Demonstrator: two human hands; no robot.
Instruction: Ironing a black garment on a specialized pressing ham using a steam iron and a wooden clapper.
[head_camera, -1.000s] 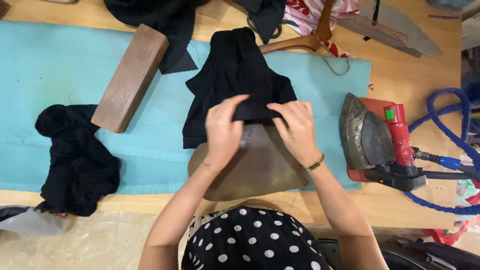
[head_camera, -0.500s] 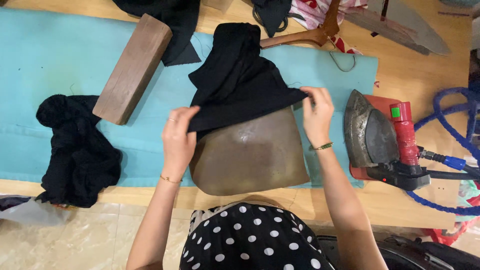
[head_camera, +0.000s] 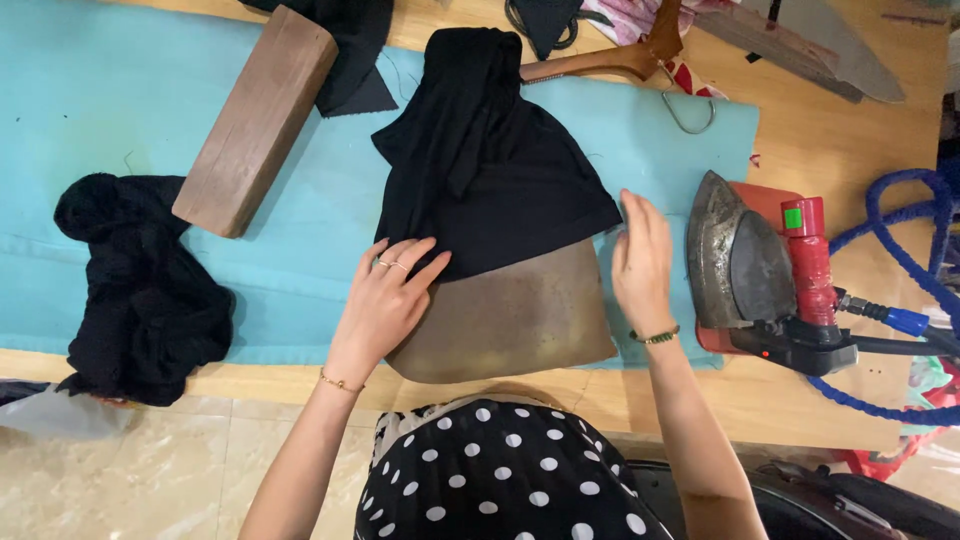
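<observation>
A black garment (head_camera: 490, 170) lies spread over a brown padded pressing board (head_camera: 520, 320) on the teal cloth (head_camera: 100, 120). My left hand (head_camera: 388, 298) rests flat with fingers apart on the garment's lower left edge and the board. At the garment's right corner, my right hand (head_camera: 640, 262) stands on its edge, fingers straight, holding nothing. Just right of that hand, a steam iron (head_camera: 745, 265) with a red body lies on its side.
A wooden block (head_camera: 258, 118) lies at an angle on the teal cloth. A heap of black fabric (head_camera: 135, 290) sits at the left near the table's front edge. A wooden hanger (head_camera: 630, 55) lies behind the garment. Blue hose (head_camera: 900, 230) loops at the right.
Both hands were together on the garment's hem, then moved apart sideways, spreading the fabric across the board. Now they have released the edges and lie against it.
</observation>
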